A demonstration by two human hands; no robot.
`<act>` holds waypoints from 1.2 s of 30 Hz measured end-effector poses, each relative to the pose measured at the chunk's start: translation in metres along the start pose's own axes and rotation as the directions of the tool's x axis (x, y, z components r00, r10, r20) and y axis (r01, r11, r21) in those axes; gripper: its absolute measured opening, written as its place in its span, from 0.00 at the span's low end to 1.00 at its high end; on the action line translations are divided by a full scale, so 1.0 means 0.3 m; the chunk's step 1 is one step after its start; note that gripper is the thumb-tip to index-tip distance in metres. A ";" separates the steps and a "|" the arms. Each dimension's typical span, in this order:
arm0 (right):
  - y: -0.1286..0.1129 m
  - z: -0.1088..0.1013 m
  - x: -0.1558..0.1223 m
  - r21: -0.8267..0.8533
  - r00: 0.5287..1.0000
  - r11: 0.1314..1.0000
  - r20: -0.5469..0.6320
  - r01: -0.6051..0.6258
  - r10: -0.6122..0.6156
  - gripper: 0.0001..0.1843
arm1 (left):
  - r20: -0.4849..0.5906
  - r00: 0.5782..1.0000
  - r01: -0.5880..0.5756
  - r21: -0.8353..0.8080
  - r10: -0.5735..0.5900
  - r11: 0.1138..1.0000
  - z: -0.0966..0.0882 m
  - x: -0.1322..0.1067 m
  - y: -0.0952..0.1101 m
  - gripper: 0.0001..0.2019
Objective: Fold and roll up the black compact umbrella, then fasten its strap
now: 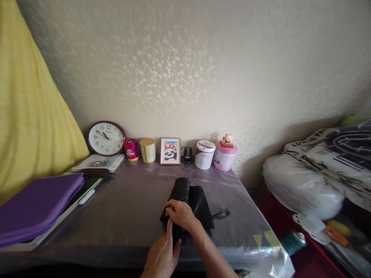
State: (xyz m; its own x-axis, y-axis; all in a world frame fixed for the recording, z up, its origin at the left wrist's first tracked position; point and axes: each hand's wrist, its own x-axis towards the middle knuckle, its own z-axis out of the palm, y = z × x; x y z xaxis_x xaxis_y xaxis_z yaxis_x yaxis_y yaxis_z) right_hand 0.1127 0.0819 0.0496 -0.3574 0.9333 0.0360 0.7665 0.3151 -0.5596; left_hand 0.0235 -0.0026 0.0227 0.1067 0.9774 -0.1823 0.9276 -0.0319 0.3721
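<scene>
Black, soft, folded fabric bundle (191, 197) lies mid-surface (127, 216), near edge toward me. The surface is covered in clear, glossy plastic sheeting with wrinkles.

My right hand (181, 214) sits on the bundle's near-left end, fingers curled down and pinching the cloth. My left hand (161, 255) is just below it: index finger stretched onto the bundle's near edge, other fingers loose, gripping nothing.

A thin black strap (222, 213) trails to the right of the bundle.

Risk, as I judge it: the sheeting looks slick, so the limp bundle could slide or unroll if my pinch slackens. The strap could also snag.

Yellow round tin (147, 150) stands by the far wall, well apart.
</scene>
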 end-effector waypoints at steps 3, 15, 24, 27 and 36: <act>-0.001 -0.011 0.006 -0.048 0.998 0.998 0.056 0.035 -0.032 0.13 | 0.045 0.999 -0.019 0.011 0.018 1.000 -0.004 0.016 0.003 0.26; -0.048 -0.007 -0.034 -0.383 0.950 0.869 0.103 0.312 -0.295 0.11 | 0.044 0.999 -0.018 -0.013 0.019 1.000 0.029 0.049 -0.012 0.17; 0.112 -0.017 -0.060 -0.072 0.875 0.908 -0.246 0.413 -0.418 0.14 | 0.018 1.000 0.015 -0.064 -0.014 0.998 0.017 0.040 -0.004 0.32; 0.155 0.010 0.000 -0.121 0.875 0.905 -0.232 0.408 -0.425 0.13 | 0.042 0.999 0.031 -0.067 -0.028 0.997 0.015 0.041 -0.001 0.33; 0.221 0.001 0.218 -0.299 0.905 0.897 -0.178 0.325 -0.387 0.12 | 0.087 0.995 0.063 -0.092 -0.055 0.994 0.010 0.047 0.000 0.34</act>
State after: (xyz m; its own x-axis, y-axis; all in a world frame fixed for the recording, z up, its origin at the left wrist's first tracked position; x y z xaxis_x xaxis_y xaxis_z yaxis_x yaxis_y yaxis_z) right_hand 0.1401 0.1639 0.0146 -0.5246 0.7534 0.3965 0.7312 0.6373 -0.2433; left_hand 0.0261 0.0105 0.0174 0.0866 0.9559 -0.2806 0.8955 0.0487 0.4424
